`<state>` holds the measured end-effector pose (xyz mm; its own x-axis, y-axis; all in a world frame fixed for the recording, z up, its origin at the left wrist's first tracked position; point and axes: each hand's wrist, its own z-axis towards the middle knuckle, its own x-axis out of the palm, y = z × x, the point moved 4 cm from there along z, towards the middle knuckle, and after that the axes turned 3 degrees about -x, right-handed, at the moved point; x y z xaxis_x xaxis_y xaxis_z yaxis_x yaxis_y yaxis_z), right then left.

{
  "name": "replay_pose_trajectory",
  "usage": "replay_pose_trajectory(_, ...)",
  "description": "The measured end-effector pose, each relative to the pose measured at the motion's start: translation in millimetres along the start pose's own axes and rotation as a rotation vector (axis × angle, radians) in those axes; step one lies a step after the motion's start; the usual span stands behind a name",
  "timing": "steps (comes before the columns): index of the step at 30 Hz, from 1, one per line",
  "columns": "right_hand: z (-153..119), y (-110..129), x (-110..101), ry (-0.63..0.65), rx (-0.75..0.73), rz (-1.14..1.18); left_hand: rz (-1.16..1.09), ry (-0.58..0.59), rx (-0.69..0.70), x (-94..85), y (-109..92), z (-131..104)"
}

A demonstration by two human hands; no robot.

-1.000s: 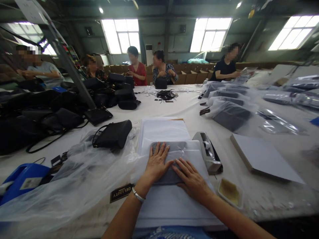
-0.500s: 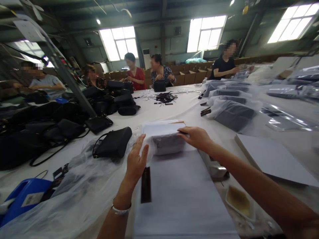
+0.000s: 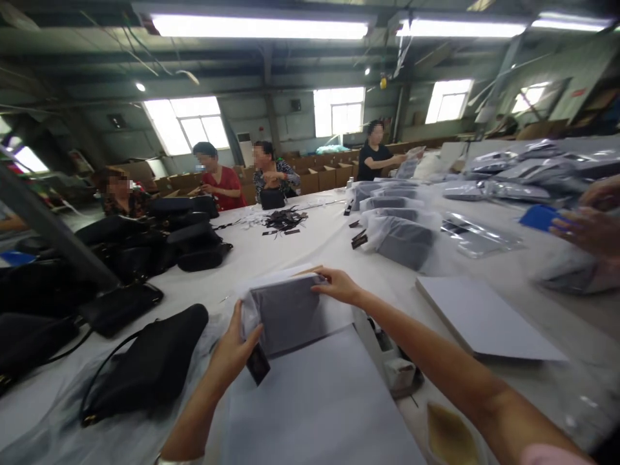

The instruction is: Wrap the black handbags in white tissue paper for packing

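Apparently holding wrapped bag (image 3: 285, 318) at both ends to steady the loose wrapping (image 3: 248, 314), on or just above white paper (image 3: 314, 407), cannot tell which. Gripping one end with left hand (image 3: 227, 355), near dark tag (image 3: 258, 365); pinching top corner with right hand (image 3: 341, 287). Near tape dispenser (image 3: 398, 373), likely placed for easy reach.

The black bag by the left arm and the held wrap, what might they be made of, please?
The black bag looks like leather or imitation leather, smooth with a dull sheen. The wrap seems thin plastic film or tissue: whitish, creased, its grey contents showing through.
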<state>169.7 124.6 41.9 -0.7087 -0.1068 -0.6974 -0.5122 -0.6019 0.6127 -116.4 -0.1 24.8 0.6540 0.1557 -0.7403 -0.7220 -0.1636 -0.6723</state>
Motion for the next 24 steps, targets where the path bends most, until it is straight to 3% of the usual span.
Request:
replay_pose_trajectory(3,1,-6,-12,-0.072,0.014,0.017,-0.111,-0.030,0.010,7.2,-10,8)
replay_pose_trajectory(6,0,-19,-42,-0.183,0.050,0.015,-0.325,-0.016,0.054,19.0,-40,21)
replay_pose_trajectory(12,-17,-84,-147,-0.425,0.135,-0.083,-0.567,0.121,0.274,66.2,-137,62)
replay_pose_trajectory(15,-40,-128,-197,-0.514,0.186,-0.149,-0.605,0.170,0.392,96.4,-165,70)
replay_pose_trajectory(17,-59,-159,-221,-0.564,0.237,-0.200,-0.604,0.218,0.428,116.1,-167,68)
replay_pose_trajectory(20,-86,-200,-244,-0.620,0.331,-0.278,-0.580,0.277,0.405,139.5,-154,61)
replay_pose_trajectory(24,-108,-225,-256,-0.663,0.414,-0.379,-0.568,0.301,0.321,153.6,-128,46)
